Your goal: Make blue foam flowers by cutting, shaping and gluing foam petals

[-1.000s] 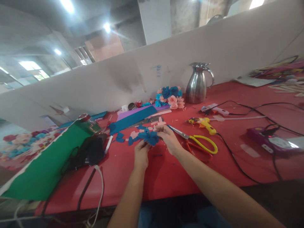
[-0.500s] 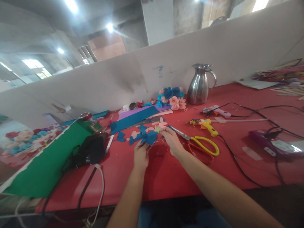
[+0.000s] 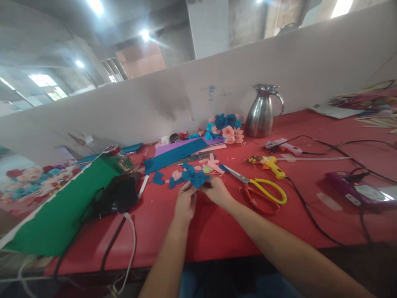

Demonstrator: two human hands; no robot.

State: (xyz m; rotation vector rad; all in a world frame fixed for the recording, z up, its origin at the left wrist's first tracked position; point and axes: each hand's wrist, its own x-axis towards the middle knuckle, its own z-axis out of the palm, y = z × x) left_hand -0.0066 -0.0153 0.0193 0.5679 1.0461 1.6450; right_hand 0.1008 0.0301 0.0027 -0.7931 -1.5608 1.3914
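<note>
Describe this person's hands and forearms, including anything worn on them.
The left hand and right hand are ungloved. The left forearm and right forearm show no sleeves, watch or markings; small rings can't be ruled out.

Craft workshop: red-topped bench (image 3: pixel 217 236), glue guns (image 3: pixel 270 164), scissors (image 3: pixel 260 188), paper flowers (image 3: pixel 228 128), bare concrete ceiling (image 3: pixel 130 16), strip lights (image 3: pixel 96 6).
</note>
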